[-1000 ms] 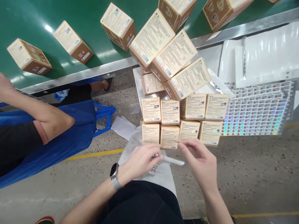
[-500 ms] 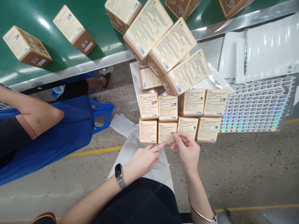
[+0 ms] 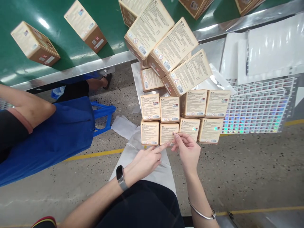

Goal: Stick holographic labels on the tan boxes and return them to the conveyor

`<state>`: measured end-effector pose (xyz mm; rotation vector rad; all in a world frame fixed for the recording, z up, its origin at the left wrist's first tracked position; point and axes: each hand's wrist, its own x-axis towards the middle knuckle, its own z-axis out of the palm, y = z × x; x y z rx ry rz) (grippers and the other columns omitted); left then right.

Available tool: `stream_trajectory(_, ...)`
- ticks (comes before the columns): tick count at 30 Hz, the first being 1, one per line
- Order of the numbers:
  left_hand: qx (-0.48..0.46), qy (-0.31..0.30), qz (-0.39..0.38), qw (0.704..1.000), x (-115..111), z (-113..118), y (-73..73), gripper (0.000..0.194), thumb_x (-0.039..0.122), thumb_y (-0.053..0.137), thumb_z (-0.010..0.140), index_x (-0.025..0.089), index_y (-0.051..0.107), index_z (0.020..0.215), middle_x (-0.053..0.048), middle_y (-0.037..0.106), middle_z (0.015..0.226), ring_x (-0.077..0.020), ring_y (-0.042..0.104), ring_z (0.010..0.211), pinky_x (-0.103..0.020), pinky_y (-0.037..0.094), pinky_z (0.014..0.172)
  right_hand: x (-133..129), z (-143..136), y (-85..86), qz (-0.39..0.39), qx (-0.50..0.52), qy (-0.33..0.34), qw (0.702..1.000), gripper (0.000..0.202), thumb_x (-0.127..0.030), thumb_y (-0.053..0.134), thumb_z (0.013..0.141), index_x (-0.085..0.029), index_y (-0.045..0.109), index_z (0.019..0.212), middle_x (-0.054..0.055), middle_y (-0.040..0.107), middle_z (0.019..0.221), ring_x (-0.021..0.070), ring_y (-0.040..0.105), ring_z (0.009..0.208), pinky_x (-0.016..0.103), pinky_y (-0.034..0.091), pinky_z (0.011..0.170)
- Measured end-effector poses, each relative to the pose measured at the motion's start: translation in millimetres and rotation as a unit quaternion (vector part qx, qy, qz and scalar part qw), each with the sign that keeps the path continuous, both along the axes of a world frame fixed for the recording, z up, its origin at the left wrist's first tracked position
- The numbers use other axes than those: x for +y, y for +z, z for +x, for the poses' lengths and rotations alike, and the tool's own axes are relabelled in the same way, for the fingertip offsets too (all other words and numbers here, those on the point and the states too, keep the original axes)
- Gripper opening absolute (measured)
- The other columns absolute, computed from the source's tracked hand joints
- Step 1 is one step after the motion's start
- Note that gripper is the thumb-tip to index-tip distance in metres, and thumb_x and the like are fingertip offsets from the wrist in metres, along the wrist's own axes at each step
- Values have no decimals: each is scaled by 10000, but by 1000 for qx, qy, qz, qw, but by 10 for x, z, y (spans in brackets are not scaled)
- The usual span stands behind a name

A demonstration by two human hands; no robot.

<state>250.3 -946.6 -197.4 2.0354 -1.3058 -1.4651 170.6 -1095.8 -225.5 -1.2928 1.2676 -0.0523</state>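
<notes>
Small cardboard boxes stand in two rows before me, printed faces up. At the second box from the left in the near row (image 3: 167, 132), my right hand (image 3: 189, 150) pinches a tiny sticker, mostly hidden by the fingertips, against its right side. My left hand (image 3: 147, 161) reaches to the lower edge of the same box with the index finger stretched out, the other fingers loosely bent and nothing held. The leftmost near box (image 3: 149, 133) shows no shiny sticker. Shiny stickers show on the far-row boxes (image 3: 150, 107) and on the near-row box at the right end (image 3: 210, 130).
Larger boxes (image 3: 174, 47) lean in a pile behind the rows. Sticker sheets (image 3: 256, 110) and white backing sheets (image 3: 270, 47) lie at the right. More boxes (image 3: 85, 27) stand on the green conveyor belt (image 3: 54, 12). A co-worker's arm (image 3: 26, 106) is at the left.
My right fingertips have lowered the sticker onto the box face, where it is now mostly covered. My left hand stays at the box's edge. The view has shifted slightly.
</notes>
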Motion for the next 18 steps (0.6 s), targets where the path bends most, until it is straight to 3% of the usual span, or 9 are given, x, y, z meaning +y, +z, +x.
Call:
stream_trajectory(6, -16, -8, -7, 1000, 1, -7, -12, 196, 183, 546, 946, 167, 642, 776, 3, 355, 1588, -245, 635, 1118, -326, 584, 658, 109, 63, 15, -69, 40, -4, 997, 307, -462, 752, 771, -188, 628, 828, -35, 651, 572, 108, 555, 382, 233, 463, 420)
stream_trajectory(13, 26, 41, -25, 998, 4, -17, -6, 212, 158, 527, 936, 166, 636, 755, -36, 426, 1552, -240, 677, 1031, -310, 554, 651, 7, 103, 50, -98, 5, -64, 993, 380, -443, 722, 807, -268, 394, 884, -99, 608, 500, 133, 534, 328, 236, 447, 373)
stream_trajectory(15, 54, 87, -38, 994, 29, -20, 13, 196, 178, 537, 946, 170, 640, 779, -39, 476, 1520, -213, 695, 967, -286, 528, 656, -88, 76, 172, -109, -13, -12, 994, 319, -442, 694, 833, -254, 442, 891, -80, 617, 529, 125, 545, 359, 228, 446, 378)
stream_trajectory(18, 135, 236, -27, 962, 65, 16, 69, 126, 226, 597, 931, 187, 675, 840, -32, 756, 1099, -162, 681, 766, -248, 476, 649, -184, 7, 428, -106, -28, 215, 971, 216, -420, 670, 859, -230, 595, 930, 11, 715, 726, 158, 682, 594, 250, 549, 518)
